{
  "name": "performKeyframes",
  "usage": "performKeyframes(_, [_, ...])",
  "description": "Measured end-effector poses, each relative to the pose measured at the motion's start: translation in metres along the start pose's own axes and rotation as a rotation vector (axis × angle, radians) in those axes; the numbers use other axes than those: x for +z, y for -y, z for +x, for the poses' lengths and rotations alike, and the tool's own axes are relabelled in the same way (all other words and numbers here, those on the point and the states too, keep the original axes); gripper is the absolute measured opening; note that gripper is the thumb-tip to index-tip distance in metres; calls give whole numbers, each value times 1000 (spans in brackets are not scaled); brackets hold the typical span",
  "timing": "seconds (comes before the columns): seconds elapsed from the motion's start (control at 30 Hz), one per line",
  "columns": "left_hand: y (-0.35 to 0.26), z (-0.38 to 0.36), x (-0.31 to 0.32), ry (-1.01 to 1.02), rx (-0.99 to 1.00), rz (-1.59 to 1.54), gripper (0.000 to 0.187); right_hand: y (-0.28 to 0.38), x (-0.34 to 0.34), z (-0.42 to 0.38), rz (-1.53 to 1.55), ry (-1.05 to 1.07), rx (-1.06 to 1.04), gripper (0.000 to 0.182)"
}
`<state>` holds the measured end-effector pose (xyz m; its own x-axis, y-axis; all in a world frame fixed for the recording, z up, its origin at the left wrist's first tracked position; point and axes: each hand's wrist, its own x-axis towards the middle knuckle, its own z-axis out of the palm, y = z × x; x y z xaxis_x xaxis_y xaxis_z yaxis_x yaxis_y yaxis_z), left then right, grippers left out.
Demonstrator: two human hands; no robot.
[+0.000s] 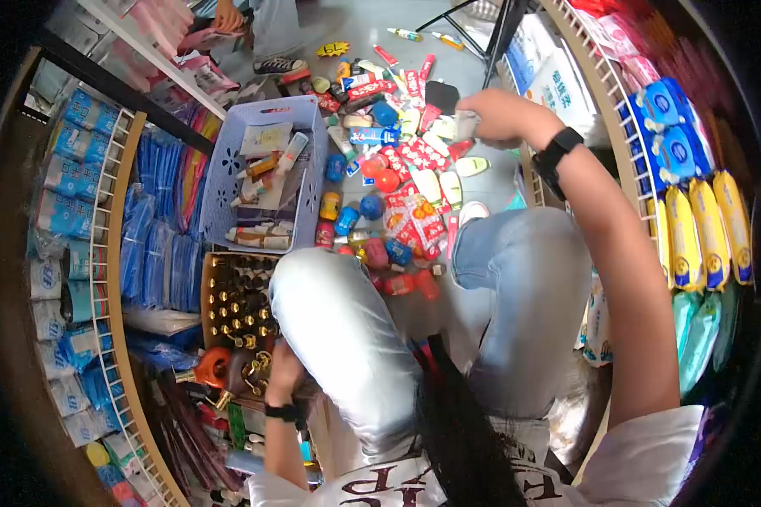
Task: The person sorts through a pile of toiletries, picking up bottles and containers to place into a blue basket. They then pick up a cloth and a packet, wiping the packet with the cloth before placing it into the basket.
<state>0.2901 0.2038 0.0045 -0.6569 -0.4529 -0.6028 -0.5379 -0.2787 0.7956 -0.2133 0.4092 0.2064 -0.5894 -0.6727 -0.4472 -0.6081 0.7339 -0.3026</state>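
My right hand (503, 117) is stretched out over the far right of the pile, its fingers closed around a small pale item (467, 125). On the floor in front of me lies a pile of bottles, tubes and red packets (423, 156). Low on the left, my left hand (286, 372) is beside my knee, at the edge of a cardboard box of dark bottles with gold caps (241, 296); its fingers are mostly hidden. A lilac plastic basket (218, 182) holding several tubes and bottles stands left of the pile.
Shelves with wire fronts (110, 279) hold packets on the left. More shelving (604, 93) on the right carries blue and yellow wipe packs (689, 237). Another person's hand (228, 15) and shoe (279, 65) show at the top, near black stand legs (503, 38).
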Motion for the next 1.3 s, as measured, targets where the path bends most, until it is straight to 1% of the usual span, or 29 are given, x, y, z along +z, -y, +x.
performKeyframes(0.03, [-34,-8,13,-18,71,-32,34,5,1,-4,10,27,9,30])
performKeyframes(0.07, [-28,2,-8,-5,132,120,34,2,9,1,-60,16,-88,33])
performKeyframes(0.1, [-23,11,-18,-45,220,11,30,-8,23,8,-172,-150,-259,37])
performKeyframes(0.17, [-80,-2,-15,-79,124,220,27,6,33,1,-264,-160,-304,43])
performKeyframes(0.2, [-82,5,-28,-24,204,225,26,17,34,-5,-296,-112,-304,48])
performKeyframes(0.23, [-95,6,-33,25,284,230,24,26,37,-4,-322,-42,-256,51])
performKeyframes(0.27, [-106,4,-35,-59,264,268,23,25,43,-5,-320,-54,-278,50])
performKeyframes(0.3, [-129,-2,-32,-24,317,317,22,21,54,-2,-317,-65,-305,50])
performKeyframes(0.33, [-140,2,-37,-44,343,376,21,17,65,9,-340,-54,-289,52])
performKeyframes(0.37, [-151,6,-42,-63,369,438,21,22,64,3,-330,-43,-259,52])
performKeyframes(0.43, [-179,12,-43,-86,458,528,20,18,63,4,-312,-79,-312,50])
performKeyframes(0.5, [-211,17,-31,-158,373,460,20,12,65,11,-221,-222,-314,43])
performKeyframes(0.57, [-225,46,-36,-118,482,487,22,14,55,8,-195,-221,-331,43])
performKeyframes(0.63, [-241,76,-35,-76,551,669,27,14,51,10,-127,-255,-321,43])
performKeyframes(0.7, [-265,102,-14,4,628,847,27,6,52,10,-98,-308,-320,43])
performKeyframes(0.77, [-297,114,32,36,583,1000,25,-8,59,17,-118,-381,-331,45])
performKeyframes(0.8, [-308,122,57,52,560,1073,25,-17,62,22,-121,-371,-291,47])
performKeyframes(0.87, [-311,145,103,132,753,1226,24,-26,60,24,-141,-294,-211,48])
performKeyframes(0.9, [-298,163,126,132,731,1176,24,-27,58,23,-148,-253,-173,49])
performKeyframes(0.93, [-284,168,153,153,703,1222,27,-27,53,19,-175,-232,-182,46])
performKeyframes(0.97, [-257,177,173,173,669,1257,29,-32,55,22,-166,-217,-188,46])
performKeyframes(1.0, [-229,187,184,286,576,1345,30,-37,56,27,-159,-208,-193,45])
performKeyframes(1.03, [-197,189,184,361,714,1380,29,-43,56,31,-152,-199,-193,45])
performKeyframes(1.07, [-165,194,187,399,529,1416,27,-46,53,31,-150,-195,-245,41])
performKeyframes(1.1, [-129,202,174,521,590,1400,27,-49,53,32,-120,-191,-238,40])
performKeyframes(1.13, [-93,219,164,569,525,1672,29,-52,54,33,-88,-187,-231,40])
performKeyframes(1.17, [-96,223,166,597,388,1762,30,-52,56,33,-51,-178,-227,39])
performKeyframes(1.23, [-126,233,173,651,102,1943,31,-51,56,30,-9,-164,-264,37])
performKeyframes(1.3, [-164,253,168,655,317,1628,32,-59,60,35,-18,-186,-270,37])
